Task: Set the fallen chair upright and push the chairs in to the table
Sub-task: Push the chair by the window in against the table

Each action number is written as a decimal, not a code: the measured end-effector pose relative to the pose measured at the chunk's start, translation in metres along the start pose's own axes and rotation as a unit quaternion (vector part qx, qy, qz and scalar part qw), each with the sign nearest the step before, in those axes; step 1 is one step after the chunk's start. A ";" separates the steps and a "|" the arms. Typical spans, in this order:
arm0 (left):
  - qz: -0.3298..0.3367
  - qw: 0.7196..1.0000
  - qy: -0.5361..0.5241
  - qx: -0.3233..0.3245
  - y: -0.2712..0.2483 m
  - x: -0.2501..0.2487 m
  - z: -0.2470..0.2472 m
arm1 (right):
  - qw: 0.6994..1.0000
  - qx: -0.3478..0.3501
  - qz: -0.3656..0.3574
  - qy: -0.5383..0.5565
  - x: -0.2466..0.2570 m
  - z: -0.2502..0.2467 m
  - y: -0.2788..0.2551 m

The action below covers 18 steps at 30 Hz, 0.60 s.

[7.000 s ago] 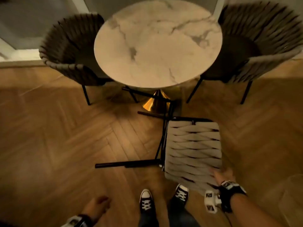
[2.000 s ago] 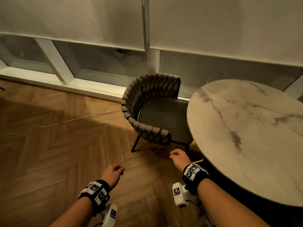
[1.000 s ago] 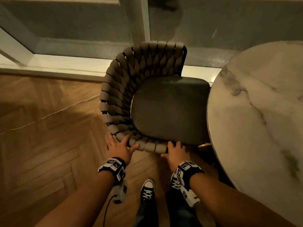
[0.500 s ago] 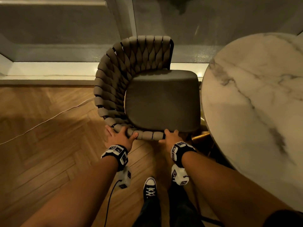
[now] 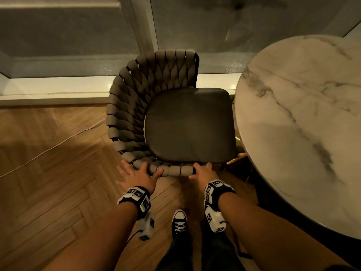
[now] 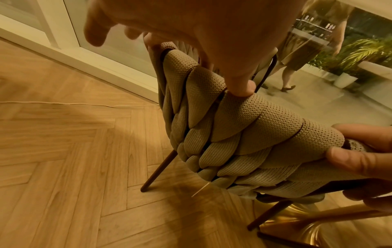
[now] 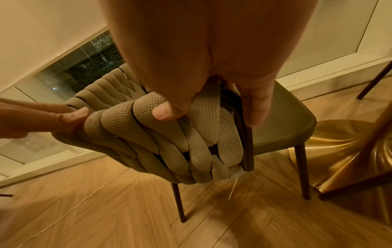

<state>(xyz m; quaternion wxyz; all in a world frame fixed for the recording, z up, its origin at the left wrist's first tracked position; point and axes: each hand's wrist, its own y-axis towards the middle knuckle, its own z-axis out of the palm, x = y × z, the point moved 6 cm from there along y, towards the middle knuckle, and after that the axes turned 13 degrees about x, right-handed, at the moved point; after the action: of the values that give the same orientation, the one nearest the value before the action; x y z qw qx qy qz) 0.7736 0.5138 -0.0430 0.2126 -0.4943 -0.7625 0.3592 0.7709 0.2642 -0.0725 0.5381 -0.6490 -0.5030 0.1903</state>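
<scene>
An upright chair with a woven taupe back and a dark seat stands beside the round marble table, its seat edge at the tabletop's rim. My left hand holds the near woven rim, thumb pressed on a band and fingers spread over the top. My right hand grips the rim's end, thumb on the weave and fingers round the dark frame. The chair's thin legs stand on the floor. No fallen chair is in view.
The table's gold cone base sits right of the chair, with dark legs of another chair near it. A window sill runs behind. A thin cable crosses the herringbone floor to the left. My shoe is below the hands.
I turned from the fallen chair to this left-hand chair and set both hands on its near rim. Over the last second the hands keep their hold and the chair barely shifts.
</scene>
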 end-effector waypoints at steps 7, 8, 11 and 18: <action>0.044 0.993 0.112 0.009 0.008 0.004 -0.008 | 1.000 -0.010 -0.011 -0.003 -0.005 0.006 0.003; 0.045 0.993 0.112 0.011 0.009 0.006 -0.009 | 1.000 -0.008 -0.014 0.001 -0.002 0.004 0.002; 0.038 0.995 0.091 0.013 0.012 0.008 -0.017 | 1.000 -0.006 -0.022 -0.015 0.010 -0.002 0.003; 0.040 0.996 0.074 0.016 0.018 0.007 -0.024 | 0.999 -0.009 -0.018 -0.032 0.018 -0.003 0.012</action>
<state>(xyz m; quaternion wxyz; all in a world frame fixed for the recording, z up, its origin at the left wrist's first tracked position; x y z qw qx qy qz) 0.7978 0.5329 -0.0408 0.2613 -0.5466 -0.7184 0.3418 0.7865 0.2792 -0.0763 0.5193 -0.6385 -0.5329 0.1966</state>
